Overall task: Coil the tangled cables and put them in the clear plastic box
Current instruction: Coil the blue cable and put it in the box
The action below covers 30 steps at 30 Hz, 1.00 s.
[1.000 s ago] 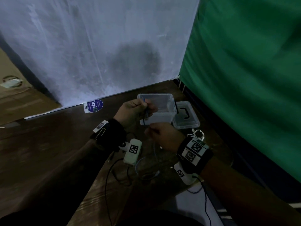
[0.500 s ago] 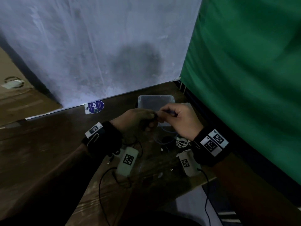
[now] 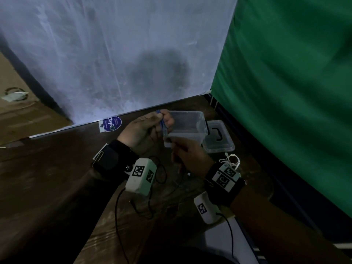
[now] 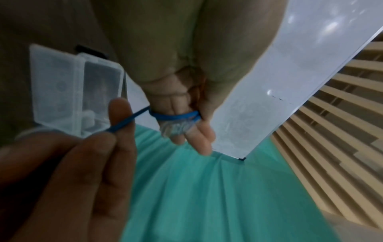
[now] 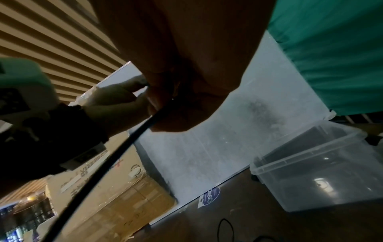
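Coiling step: thin blue cable [image 4: 176,115] wound round left hand [image 3: 142,131] fingers, right hand [image 3: 190,155] pinching its free end taut, both just before the clear plastic box [image 3: 187,123]; next, probably more loops.

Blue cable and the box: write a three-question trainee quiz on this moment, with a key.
1. True or false: the lid is on the clear box.
2. The blue cable is looped round fingers of which hand: A left, B right?
3. Fill in: the white cable lies on the ____.

Key: 1 false, the lid lies beside the box. 2 A; the right hand pinches the loose run. 3 table.
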Each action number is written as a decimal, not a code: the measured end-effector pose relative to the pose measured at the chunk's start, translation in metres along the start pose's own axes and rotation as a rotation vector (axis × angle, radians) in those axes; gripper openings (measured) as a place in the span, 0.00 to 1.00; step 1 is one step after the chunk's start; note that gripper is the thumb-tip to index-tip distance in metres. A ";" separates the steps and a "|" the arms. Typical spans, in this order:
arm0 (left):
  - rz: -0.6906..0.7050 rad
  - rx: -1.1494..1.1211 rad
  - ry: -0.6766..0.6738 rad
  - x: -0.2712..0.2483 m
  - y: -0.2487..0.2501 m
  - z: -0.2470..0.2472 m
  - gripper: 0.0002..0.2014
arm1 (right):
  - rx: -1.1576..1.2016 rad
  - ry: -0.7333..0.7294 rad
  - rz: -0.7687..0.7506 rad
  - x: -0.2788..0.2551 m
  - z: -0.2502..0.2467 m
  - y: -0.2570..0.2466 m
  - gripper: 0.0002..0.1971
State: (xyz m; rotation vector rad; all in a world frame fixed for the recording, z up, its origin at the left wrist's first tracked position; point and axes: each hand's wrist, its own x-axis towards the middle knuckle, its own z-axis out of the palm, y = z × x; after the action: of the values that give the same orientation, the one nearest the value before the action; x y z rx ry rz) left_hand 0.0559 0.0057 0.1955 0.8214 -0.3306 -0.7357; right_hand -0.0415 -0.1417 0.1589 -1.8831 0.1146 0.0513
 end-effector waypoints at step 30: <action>-0.045 -0.042 0.063 0.013 -0.024 0.005 0.08 | -0.340 -0.408 -0.056 -0.039 -0.029 -0.037 0.11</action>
State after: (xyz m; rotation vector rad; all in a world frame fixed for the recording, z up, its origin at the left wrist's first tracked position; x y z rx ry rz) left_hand 0.0514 -0.0176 0.1803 0.8129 -0.2405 -0.7544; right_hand -0.0765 -0.1557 0.2065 -2.1722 -0.2406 0.4370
